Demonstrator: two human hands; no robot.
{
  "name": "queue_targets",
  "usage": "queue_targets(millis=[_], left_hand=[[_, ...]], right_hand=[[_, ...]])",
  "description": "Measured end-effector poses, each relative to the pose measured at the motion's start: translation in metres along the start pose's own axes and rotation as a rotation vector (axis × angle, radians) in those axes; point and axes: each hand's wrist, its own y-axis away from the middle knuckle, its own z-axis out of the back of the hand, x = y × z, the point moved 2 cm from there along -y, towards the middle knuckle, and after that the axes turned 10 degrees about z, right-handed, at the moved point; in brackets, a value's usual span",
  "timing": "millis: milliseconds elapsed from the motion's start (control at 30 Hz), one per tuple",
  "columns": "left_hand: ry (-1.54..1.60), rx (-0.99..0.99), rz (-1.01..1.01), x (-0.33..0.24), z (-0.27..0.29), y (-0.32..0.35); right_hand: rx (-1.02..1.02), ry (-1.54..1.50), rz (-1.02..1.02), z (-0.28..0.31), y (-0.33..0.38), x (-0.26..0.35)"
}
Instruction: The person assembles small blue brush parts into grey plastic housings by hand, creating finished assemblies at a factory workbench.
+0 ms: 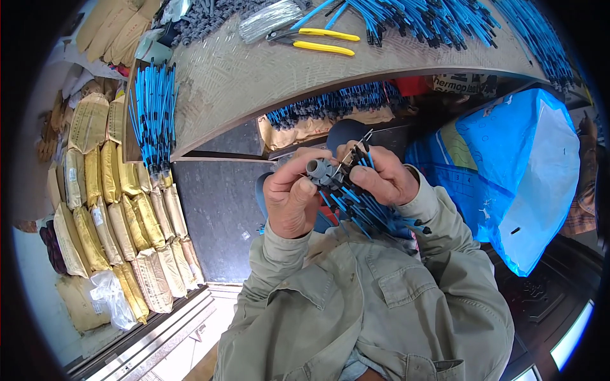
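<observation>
In front of my chest, my left hand [291, 202] is closed on a grey plastic fitting [319, 170] with a round hollow end. My right hand [386, 179] pinches thin wire [366, 136] and black-tipped pieces right beside the fitting. The fingers of both hands nearly meet there, and they partly hide where the wire runs. Below them, a bunch of blue rods with black ends [356, 206] hangs over my lap.
Yellow-handled cutters [325, 42] lie on the worktop [235, 89] next to a bundle of clear strips [270, 20]. Many more blue rods [422, 22] are heaped there. A blue plastic sack [502, 178] stands at right; stacked bags [117, 222] line the left.
</observation>
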Motion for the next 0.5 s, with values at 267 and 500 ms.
queue_targets(millis=[267, 500], left_hand=[[0.026, -0.051, 0.047, 0.0017, -0.0005, -0.0004], [-0.024, 0.003, 0.092, -0.0003, 0.0039, -0.0017]], right_hand=[[0.045, 0.138, -0.009, 0.0041, 0.0019, 0.0035], [0.060, -0.093, -0.263, 0.0064, 0.0053, -0.0025]])
